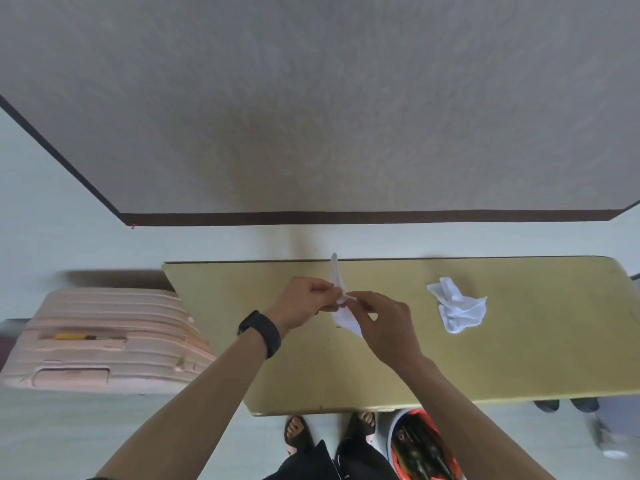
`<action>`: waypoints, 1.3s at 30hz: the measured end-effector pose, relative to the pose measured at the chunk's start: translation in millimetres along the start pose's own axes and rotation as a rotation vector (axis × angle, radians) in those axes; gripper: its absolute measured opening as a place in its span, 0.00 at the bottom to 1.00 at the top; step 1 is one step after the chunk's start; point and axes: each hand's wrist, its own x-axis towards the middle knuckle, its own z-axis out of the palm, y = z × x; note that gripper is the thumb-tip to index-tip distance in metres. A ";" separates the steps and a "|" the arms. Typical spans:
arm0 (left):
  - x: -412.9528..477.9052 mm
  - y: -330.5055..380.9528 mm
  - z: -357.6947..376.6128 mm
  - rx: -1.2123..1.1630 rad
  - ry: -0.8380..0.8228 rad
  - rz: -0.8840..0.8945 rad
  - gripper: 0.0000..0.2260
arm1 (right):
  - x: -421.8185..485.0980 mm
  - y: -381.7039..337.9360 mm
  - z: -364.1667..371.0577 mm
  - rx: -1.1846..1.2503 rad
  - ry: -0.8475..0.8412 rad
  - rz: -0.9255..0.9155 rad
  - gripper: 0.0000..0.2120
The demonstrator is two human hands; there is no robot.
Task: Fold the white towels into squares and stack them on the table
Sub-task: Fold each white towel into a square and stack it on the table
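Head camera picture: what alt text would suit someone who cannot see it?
The left hand and right hand pinch a white towel over a yellow table. A second towel lies bunched on it to the right; a pink suitcase lies at left.

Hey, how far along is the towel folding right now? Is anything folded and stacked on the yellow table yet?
Done: nothing yet. No folded square or stack shows on the yellow tabletop. In hand: the left hand and right hand both pinch one small white cloth towel, bunched and not yet squared. Left: fold it, then the crumpled white towel lying to its right, and stack both.
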 end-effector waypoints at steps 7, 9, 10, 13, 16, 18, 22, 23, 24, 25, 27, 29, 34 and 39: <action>-1.2 -4.2 -54.8 0.140 0.202 0.001 0.07 | 21.0 16.6 -27.4 0.253 0.166 0.370 0.05; -2.1 -10.1 -73.2 0.258 0.252 0.039 0.05 | 21.6 23.6 -36.8 0.226 0.213 0.393 0.03; -2.5 -14.2 -80.7 0.363 0.267 0.077 0.05 | 20.7 26.1 -39.7 0.210 0.205 0.375 0.03; -3.2 -22.6 -91.1 0.636 0.302 0.175 0.05 | 20.2 31.5 -41.5 0.143 0.165 0.312 0.04; 1.8 -19.2 -89.9 0.771 0.368 0.274 0.08 | 33.8 40.1 -39.4 0.021 0.218 0.255 0.04; 7.6 -11.8 -87.2 0.822 0.441 0.344 0.09 | 45.4 43.9 -40.9 -0.006 0.253 0.242 0.05; 20.5 0.2 -83.2 0.916 0.579 0.489 0.08 | 60.6 46.8 -43.6 -0.048 0.319 0.207 0.06; 23.0 0.3 -84.0 0.931 0.608 0.524 0.07 | 61.6 46.9 -43.8 -0.059 0.332 0.189 0.06; 24.9 -1.2 -84.6 0.950 0.639 0.555 0.06 | 61.5 47.9 -44.2 -0.067 0.348 0.164 0.06; 25.4 -4.0 -85.2 0.976 0.666 0.584 0.05 | 59.7 49.4 -44.0 -0.075 0.363 0.139 0.06; 22.5 -13.4 -83.6 1.017 0.697 0.628 0.05 | 51.5 54.8 -41.8 -0.070 0.366 0.112 0.05; 17.5 -32.6 -77.1 1.040 0.685 0.635 0.05 | 36.9 65.4 -34.4 -0.082 0.301 0.131 0.05; -2.0 -110.9 -48.1 1.107 0.498 0.469 0.06 | -22.4 107.5 2.0 -0.126 0.006 0.314 0.05; -24.3 -197.2 -23.1 1.143 0.238 0.153 0.07 | -89.4 136.3 37.2 -0.224 -0.289 0.457 0.06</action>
